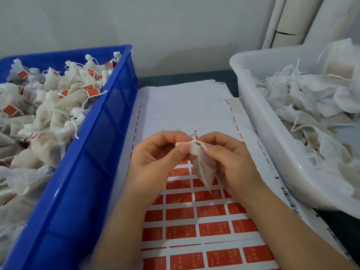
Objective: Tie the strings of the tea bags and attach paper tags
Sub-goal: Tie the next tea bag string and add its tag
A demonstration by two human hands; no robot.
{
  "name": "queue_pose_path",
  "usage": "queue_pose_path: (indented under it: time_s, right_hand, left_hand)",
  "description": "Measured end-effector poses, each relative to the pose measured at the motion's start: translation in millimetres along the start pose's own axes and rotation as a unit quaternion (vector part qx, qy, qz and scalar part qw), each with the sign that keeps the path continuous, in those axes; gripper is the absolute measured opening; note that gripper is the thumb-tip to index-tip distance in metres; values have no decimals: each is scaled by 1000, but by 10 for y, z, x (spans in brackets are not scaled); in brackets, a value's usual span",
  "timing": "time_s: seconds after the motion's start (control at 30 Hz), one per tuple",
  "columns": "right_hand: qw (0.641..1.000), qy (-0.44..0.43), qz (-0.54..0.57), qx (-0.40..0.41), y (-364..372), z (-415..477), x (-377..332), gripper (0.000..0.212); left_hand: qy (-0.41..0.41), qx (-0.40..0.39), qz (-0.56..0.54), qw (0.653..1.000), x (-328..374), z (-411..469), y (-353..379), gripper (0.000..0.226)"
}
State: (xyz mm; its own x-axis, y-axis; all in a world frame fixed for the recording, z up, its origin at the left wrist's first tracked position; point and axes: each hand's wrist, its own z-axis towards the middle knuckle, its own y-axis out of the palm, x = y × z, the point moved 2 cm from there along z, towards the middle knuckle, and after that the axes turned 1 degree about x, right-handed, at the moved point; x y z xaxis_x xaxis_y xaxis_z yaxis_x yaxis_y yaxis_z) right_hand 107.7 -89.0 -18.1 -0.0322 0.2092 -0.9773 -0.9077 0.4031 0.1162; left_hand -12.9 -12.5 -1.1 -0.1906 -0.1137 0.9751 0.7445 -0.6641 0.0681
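Tea bag [202, 168]: hangs above the tag sheet [181, 232], long axis tip-down, neck uppermost. Left hand [155, 158] and right hand [231, 160] both pinch its string [190, 142] at the neck, equally near.

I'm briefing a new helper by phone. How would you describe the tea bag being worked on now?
Between the blue crate and the white tub lies a sheet of red labels. Over it, the left hand and right hand pinch one tea bag by its top. It alone is held, outside both bins.

Dark table [183, 77]: crate [109, 133], tag sheets [175, 98], tub [272, 133]
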Motion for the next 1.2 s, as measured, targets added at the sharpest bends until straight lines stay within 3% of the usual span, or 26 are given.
queue_pose_path:
  time_s: [0.23,0.4,0.53,0.6,0.73,0.87,1.03,1.2]
  right_hand:
    - [992,-111,-66,9,12,-56,-88,12]
    - [984,-136,-116,5,3,-31,-84,12]
    - [969,-159,-185,35,27,-40,-39,9]
    - [962,-161,-217,36,53,-41,-24,3]
    - [952,-172,-252,32,97,-44,-10,22]
    - [959,-159,-231,35,93,-48,12,15]
    - [952,-176,-246,46,97,-65,32,6]
    - [939,-197,-274,70,109,-71,49,3]
  left_hand:
    - [67,-5,36,997,35,-16,27,10]
    - [46,-1,30,998,3,-14,66,11]
    - [38,46,47,997,-43,-25,98,3]
    - [62,72,74,993,-43,-29,104,12]
    - [114,84,111,984,-4,-28,93,17]
    - [157,71,186,967,39,-33,105,21]
    - [221,42,311,923,55,-42,71,13]
    - [203,53,362,908,38,-39,97,8]
